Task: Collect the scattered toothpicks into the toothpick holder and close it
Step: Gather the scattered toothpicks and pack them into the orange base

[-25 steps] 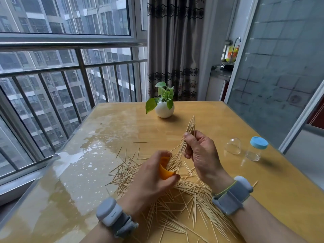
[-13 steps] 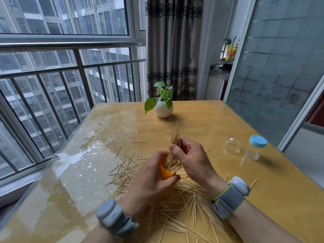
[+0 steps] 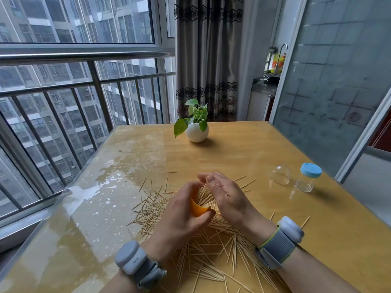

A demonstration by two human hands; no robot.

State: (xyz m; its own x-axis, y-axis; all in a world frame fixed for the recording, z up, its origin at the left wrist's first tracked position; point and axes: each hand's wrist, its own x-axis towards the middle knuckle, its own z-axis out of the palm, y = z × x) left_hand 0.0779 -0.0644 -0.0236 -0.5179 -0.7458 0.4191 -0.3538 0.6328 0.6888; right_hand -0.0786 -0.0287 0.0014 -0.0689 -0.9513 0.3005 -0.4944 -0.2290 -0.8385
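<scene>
My left hand grips an orange toothpick holder, tilted toward the right, with a bundle of toothpicks sticking out of its mouth. My right hand is against that bundle with its fingers nearly straight, palm facing left, pressing the sticks in. A large heap of scattered toothpicks covers the yellow table under and around both hands. A clear dome lid lies on the table to the right.
A small clear jar with a blue cap stands beside the dome lid. A white pot with a green plant sits at the table's far middle. A railing and window run along the left; a glass door stands at the right.
My right hand brought the pinched bundle of toothpicks down and left into the orange holder, then released the pinch and now presses on the sticks. The left hand kept holding the holder.
</scene>
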